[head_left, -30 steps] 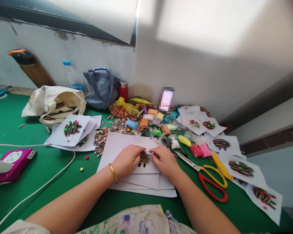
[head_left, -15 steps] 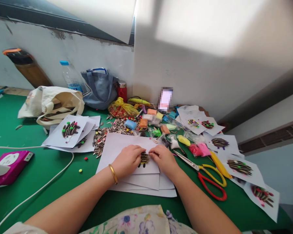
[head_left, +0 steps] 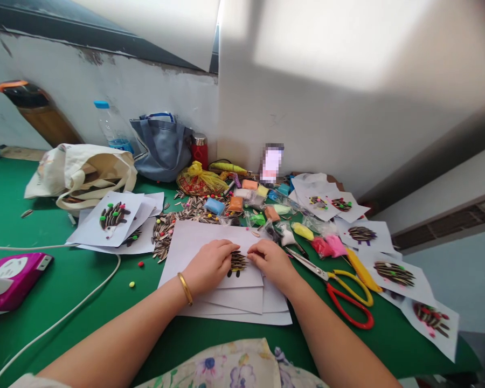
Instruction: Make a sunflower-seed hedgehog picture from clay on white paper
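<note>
A hedgehog figure made of dark sunflower seeds (head_left: 237,262) lies on the top sheet of a stack of white paper (head_left: 194,242) on the green table (head_left: 84,280). My left hand (head_left: 210,265), with a gold bangle at the wrist, rests on the paper with its fingers curled against the figure's left side. On the figure's right side my right hand (head_left: 271,262) has its fingertips pinched together. What the fingertips hold, if anything, is too small to make out.
A heap of sunflower seeds (head_left: 165,229) lies left of the paper. Coloured clay packets (head_left: 262,207) sit behind; yellow and red scissors (head_left: 343,293) lie to the right. Finished hedgehog sheets (head_left: 392,272) line the right edge, others at left (head_left: 113,218). Bags (head_left: 81,170), bottle, white cable (head_left: 64,312), pink pack (head_left: 16,272).
Both hands stay at the seed figure with only slight finger movement. The camera view has drifted a little to the right.
</note>
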Tool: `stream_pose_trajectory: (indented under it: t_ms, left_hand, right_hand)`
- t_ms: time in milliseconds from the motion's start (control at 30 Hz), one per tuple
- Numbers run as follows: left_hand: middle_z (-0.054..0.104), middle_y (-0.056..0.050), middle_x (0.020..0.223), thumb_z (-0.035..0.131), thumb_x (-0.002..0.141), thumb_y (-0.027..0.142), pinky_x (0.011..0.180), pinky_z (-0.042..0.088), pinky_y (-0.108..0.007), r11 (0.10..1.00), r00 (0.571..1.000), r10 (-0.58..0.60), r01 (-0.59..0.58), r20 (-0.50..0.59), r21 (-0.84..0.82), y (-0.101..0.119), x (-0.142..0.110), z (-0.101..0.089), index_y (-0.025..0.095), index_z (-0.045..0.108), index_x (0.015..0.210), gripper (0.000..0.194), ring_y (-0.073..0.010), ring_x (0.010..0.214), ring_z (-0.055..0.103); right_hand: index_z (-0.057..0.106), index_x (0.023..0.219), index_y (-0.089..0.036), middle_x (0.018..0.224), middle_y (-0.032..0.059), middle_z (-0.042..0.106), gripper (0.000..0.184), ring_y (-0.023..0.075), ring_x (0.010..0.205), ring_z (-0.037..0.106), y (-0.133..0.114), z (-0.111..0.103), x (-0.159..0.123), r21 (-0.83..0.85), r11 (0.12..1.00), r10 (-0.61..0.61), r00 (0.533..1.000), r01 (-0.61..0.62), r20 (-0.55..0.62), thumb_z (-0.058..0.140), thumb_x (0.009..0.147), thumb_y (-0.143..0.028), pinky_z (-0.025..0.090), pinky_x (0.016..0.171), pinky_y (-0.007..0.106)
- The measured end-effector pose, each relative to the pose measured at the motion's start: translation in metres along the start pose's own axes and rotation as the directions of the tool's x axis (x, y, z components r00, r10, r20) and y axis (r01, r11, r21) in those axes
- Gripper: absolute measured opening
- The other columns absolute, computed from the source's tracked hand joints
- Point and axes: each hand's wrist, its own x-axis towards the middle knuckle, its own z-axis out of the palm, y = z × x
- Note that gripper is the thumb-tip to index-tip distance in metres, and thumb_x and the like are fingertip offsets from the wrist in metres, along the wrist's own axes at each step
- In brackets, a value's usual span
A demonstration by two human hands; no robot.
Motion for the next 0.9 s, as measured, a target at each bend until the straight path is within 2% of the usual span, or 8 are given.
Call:
stream_pose_trajectory:
  t_ms: [167,367,500,567,667,733,800,900]
  left_hand:
    - [0.065,-0.008,0.119,0.036,0.094,0.018,0.101,0.045,-0.037,0.99,0.996,-0.053,0.044,-0.068,-0.134,-0.008,-0.002,0.002,0.018,0.059,0.124,0.038,-0.0198,0.112,0.058]
    - [0.067,-0.008,0.112,0.035,0.095,0.025,0.097,0.049,-0.036,0.937,0.975,-0.162,0.103,-0.152,-0.334,-0.016,-0.004,0.004,0.017,0.058,0.121,0.035,-0.0183,0.105,0.062]
    - [0.068,-0.008,0.109,0.036,0.097,0.029,0.096,0.049,-0.037,0.928,0.952,-0.18,0.081,-0.247,-0.363,-0.02,-0.007,-0.001,0.017,0.06,0.116,0.033,-0.0186,0.104,0.062]
    - [0.067,-0.009,0.112,0.037,0.097,0.034,0.097,0.048,-0.038,0.944,0.956,-0.158,0.073,-0.248,-0.321,-0.023,-0.009,-0.006,0.018,0.06,0.116,0.034,-0.0195,0.107,0.061]
    - [0.06,-0.011,0.129,0.049,0.092,0.044,0.103,0.043,-0.041,0.982,0.988,-0.059,0.033,-0.14,-0.184,-0.026,-0.012,-0.014,0.02,0.054,0.128,0.043,-0.0235,0.12,0.055]
    - [0.051,-0.014,0.142,0.065,0.08,0.053,0.109,0.037,-0.044,0.998,1.0,0.026,-0.027,-0.007,-0.065,-0.025,-0.015,-0.018,0.021,0.043,0.14,0.072,-0.0283,0.131,0.047]
    - [0.042,-0.014,0.149,0.076,0.065,0.057,0.112,0.03,-0.048,0.996,0.992,0.07,-0.076,0.109,0.047,-0.023,-0.017,-0.02,0.023,0.031,0.148,0.1,-0.032,0.138,0.037]
    - [0.035,-0.011,0.154,0.08,0.058,0.057,0.113,0.025,-0.05,0.985,0.981,0.061,-0.089,0.182,0.15,-0.019,-0.019,-0.018,0.028,0.021,0.152,0.115,-0.0317,0.143,0.027]
  right_hand:
    - [0.07,0.079,-0.021,0.077,-0.0003,0.064,0.004,0.0154,0.078,0.055,0.005,-0.004,-0.003,0.034,0.999,-0.007,0.999,0.005,0.053,0.069,0.082,-0.021,0.039,0.072,0.027]
    - [0.069,0.077,-0.02,0.077,0.0003,0.064,0.006,0.0158,0.077,0.055,0.005,-0.004,-0.003,0.006,1.0,0.011,0.998,-0.011,0.061,0.069,0.083,-0.022,0.039,0.072,0.028]
    - [0.07,0.084,-0.02,0.084,0.0019,0.066,0.013,0.0166,0.083,0.057,0.004,-0.009,-0.005,-0.026,1.0,-0.006,0.999,0.007,0.036,0.058,0.09,-0.023,0.041,0.076,0.029]
    - [0.07,0.093,-0.021,0.089,0.0031,0.066,0.015,0.0175,0.088,0.058,0.003,-0.01,-0.009,-0.081,0.997,0.001,1.0,0.0,0.017,0.056,0.092,-0.021,0.042,0.081,0.029]
    - [0.068,0.112,-0.021,0.099,0.006,0.064,0.023,0.0203,0.097,0.056,-0.001,-0.009,-0.018,-0.214,0.977,0.006,1.0,-0.006,-0.003,0.058,0.09,-0.023,0.043,0.087,0.032]
    - [0.065,0.12,-0.023,0.103,0.0075,0.062,0.032,0.0222,0.1,0.054,-0.004,-0.007,-0.025,-0.3,0.954,0.003,1.0,-0.004,-0.004,0.061,0.089,-0.024,0.043,0.089,0.034]
    - [0.064,0.123,-0.024,0.103,0.0078,0.06,0.035,0.0227,0.1,0.053,-0.005,-0.005,-0.032,-0.347,0.938,0.007,1.0,-0.009,-0.008,0.063,0.088,-0.024,0.043,0.09,0.034]
    - [0.064,0.122,-0.024,0.101,0.0073,0.059,0.033,0.0223,0.099,0.053,-0.002,-0.002,-0.039,-0.348,0.937,0.002,0.999,-0.016,-0.041,0.061,0.089,-0.024,0.044,0.09,0.034]
